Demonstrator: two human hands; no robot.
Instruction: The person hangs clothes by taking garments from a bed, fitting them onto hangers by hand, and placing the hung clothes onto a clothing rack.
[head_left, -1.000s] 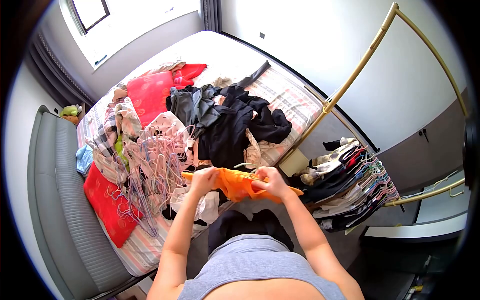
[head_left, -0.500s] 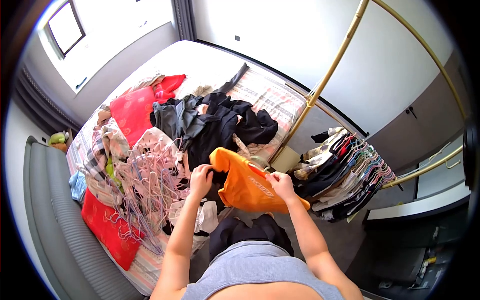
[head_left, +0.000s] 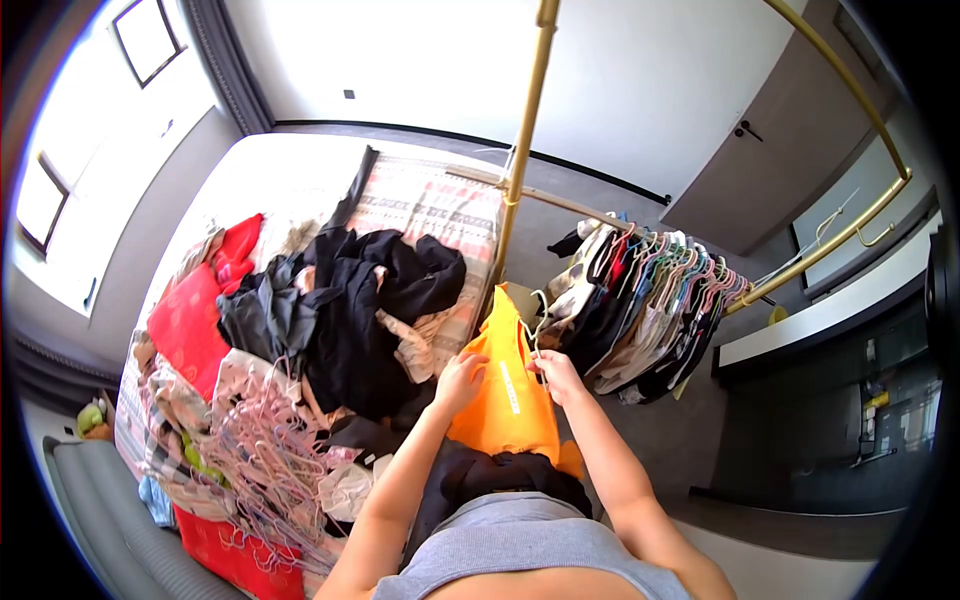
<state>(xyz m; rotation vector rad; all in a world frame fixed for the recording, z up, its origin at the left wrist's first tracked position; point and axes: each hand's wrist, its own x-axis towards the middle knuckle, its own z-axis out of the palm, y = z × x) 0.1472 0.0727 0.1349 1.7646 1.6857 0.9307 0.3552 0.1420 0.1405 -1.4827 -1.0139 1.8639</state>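
An orange T-shirt [head_left: 505, 400] with a line of lettering hangs in front of my body, over my dark trousers. My left hand [head_left: 462, 382] has its fingers closed on the shirt's left edge. On the other side my right hand [head_left: 560, 376] pinches a pale hanger [head_left: 541, 312] at the neck opening; the hook points up above the fingers. How far the hanger reaches inside the shirt is hidden by the fabric.
Left of me stands a bed [head_left: 420, 185] with dark clothes [head_left: 360, 310], a heap of pinkish hangers [head_left: 265, 430] and red cushions [head_left: 190, 325]. Ahead right, a gold-coloured rack [head_left: 525, 130] carries a row of hung clothes [head_left: 640, 310]. A glossy black panel [head_left: 800, 430] is at the right.
My view has turned to the right. The shirt, stretched wide between both hands before, now hangs lengthwise with its lettering steeper. The hanger hook now shows clearly by my right hand.
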